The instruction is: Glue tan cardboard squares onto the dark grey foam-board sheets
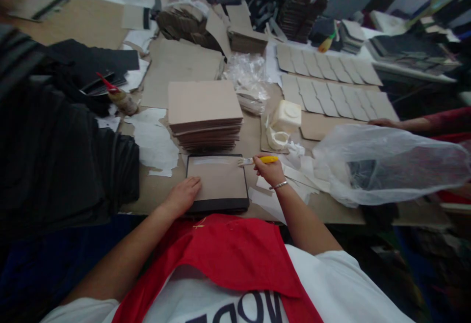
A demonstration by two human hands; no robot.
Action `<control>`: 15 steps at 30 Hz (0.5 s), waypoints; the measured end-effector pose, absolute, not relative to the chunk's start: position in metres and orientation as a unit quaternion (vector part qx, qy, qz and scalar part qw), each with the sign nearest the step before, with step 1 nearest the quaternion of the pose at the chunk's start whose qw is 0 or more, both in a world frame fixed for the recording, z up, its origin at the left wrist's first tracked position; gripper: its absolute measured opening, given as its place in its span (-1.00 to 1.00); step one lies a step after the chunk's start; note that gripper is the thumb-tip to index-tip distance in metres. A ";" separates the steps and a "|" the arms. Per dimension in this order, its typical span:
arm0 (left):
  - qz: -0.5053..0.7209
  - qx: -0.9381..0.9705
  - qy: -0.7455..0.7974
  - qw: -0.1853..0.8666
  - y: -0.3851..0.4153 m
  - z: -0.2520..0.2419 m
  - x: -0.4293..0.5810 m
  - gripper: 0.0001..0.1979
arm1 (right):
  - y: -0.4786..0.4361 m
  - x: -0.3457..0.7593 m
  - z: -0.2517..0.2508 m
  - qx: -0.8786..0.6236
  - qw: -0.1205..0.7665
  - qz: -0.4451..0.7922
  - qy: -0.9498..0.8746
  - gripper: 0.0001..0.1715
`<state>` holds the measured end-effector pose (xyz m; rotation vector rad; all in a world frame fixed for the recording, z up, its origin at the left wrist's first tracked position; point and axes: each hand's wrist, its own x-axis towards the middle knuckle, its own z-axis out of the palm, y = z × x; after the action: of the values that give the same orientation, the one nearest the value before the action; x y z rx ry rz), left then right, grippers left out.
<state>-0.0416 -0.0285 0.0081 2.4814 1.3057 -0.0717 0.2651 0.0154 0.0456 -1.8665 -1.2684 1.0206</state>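
A beige board with black edging (221, 183) lies in front of me at the table's near side. Along its top runs a whitish wet-looking streak. My left hand (184, 195) rests on the board's left edge, fingers laid flat. With my right hand (270, 170) I grip a paintbrush (268, 159) by its yellow handle; its bristles touch the board's upper right corner. Just behind stands a tall stack of beige boards (204, 102). A white plastic container (287, 116), cut open and smeared, sits to the right of that stack.
Dark folded material (66, 166) is heaped at the left, near a bottle with a red nozzle (117, 94). A clear plastic bag (386, 161) lies at the right, by another person's hand (386, 123). Overlapping grey boards (334, 94) lie in rows behind.
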 end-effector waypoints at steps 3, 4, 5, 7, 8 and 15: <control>-0.039 0.875 0.456 0.156 -0.025 0.005 -0.042 -0.65 | -0.025 0.302 0.050 -0.709 0.353 0.361 -0.492 -0.61; -0.041 0.876 0.455 0.155 -0.024 0.004 -0.041 -0.66 | -0.040 0.309 0.048 -0.701 0.349 0.355 -0.510 -0.59; -0.043 0.876 0.455 0.156 -0.022 0.004 -0.041 -0.67 | -0.055 0.313 0.044 -0.694 0.333 0.346 -0.536 -0.58; -0.050 0.872 0.460 0.158 -0.019 0.007 -0.037 -0.65 | -0.084 0.315 0.029 -0.691 0.279 0.295 -0.598 -0.61; -0.054 0.869 0.466 0.158 -0.018 0.009 -0.035 -0.63 | -0.097 0.313 0.018 -0.688 0.247 0.258 -0.631 -0.65; -0.050 0.846 0.519 0.111 -0.024 0.027 -0.009 -0.59 | -0.140 0.303 -0.052 -0.648 0.165 0.108 -0.735 -0.79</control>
<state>-0.0093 -0.0235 0.0268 2.4846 1.5247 -0.1455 0.3026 -0.1397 -0.0518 -1.8466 -2.0954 0.3080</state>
